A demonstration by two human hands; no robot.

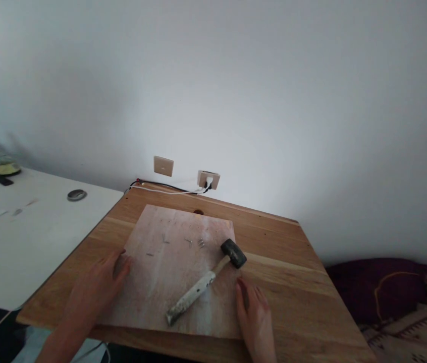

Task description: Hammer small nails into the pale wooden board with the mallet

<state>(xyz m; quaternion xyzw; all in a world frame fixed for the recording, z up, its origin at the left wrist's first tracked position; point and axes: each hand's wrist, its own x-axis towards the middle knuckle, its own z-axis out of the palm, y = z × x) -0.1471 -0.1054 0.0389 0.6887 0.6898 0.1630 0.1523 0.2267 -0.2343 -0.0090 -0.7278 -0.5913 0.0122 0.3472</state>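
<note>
Hands lie flat on either side of a pale, whitewashed square plywood board (168,282) that rests on a warm brown wooden table (292,282). The left hand (98,287) is spread open, palm down, its fingertips resting on the board's left edge and gripping nothing. The right hand (255,312) is likewise open and relaxed, fingers loosely together, lying at the board's right edge near the front corner; it holds nothing either.

Between the two hands, on the board, lies a rubber mallet with a black head and a paint-smeared pale wooden handle (204,285). It rests diagonally, head pointing away to the right and handle end toward the front edge, touched by neither hand, though its head sits just beyond the right hand's fingertips.

Farther back on the board a few small metal nails (194,242) lie scattered, loose and apart from one another.

Beyond the table, two beige wall sockets (209,179) sit low on the white wall, with a white plug and cables running from the right one. To the left stands a white desk (28,242) bearing a small round grey disc (76,194).
</note>
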